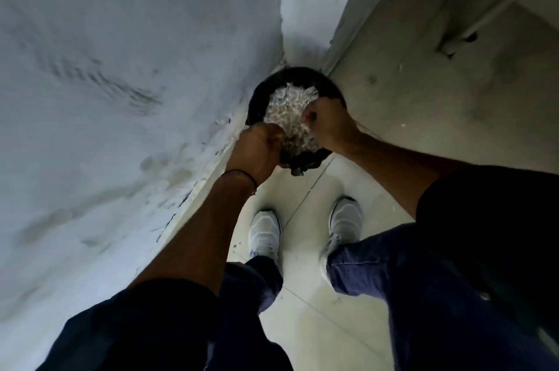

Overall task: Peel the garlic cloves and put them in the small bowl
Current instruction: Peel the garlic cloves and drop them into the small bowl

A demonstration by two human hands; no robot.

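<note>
A black bin (pixel 273 83) lined with a dark bag stands in the corner of the floor. It is heaped with white papery garlic skins (pixel 290 107). My left hand (pixel 260 149) hovers over the bin's near left rim with its fingers curled into a fist; what is inside it is hidden. My right hand (pixel 331 125) is over the bin's right side, fingers pinched together with white bits of skin at their tips. No garlic cloves and no small bowl are in view.
A grey scuffed wall (pixel 121 98) runs close along my left. A pale panel or door (pixel 438 83) closes the right side. My two white shoes (pixel 266 234) stand on pale floor tiles (pixel 305 280) just before the bin.
</note>
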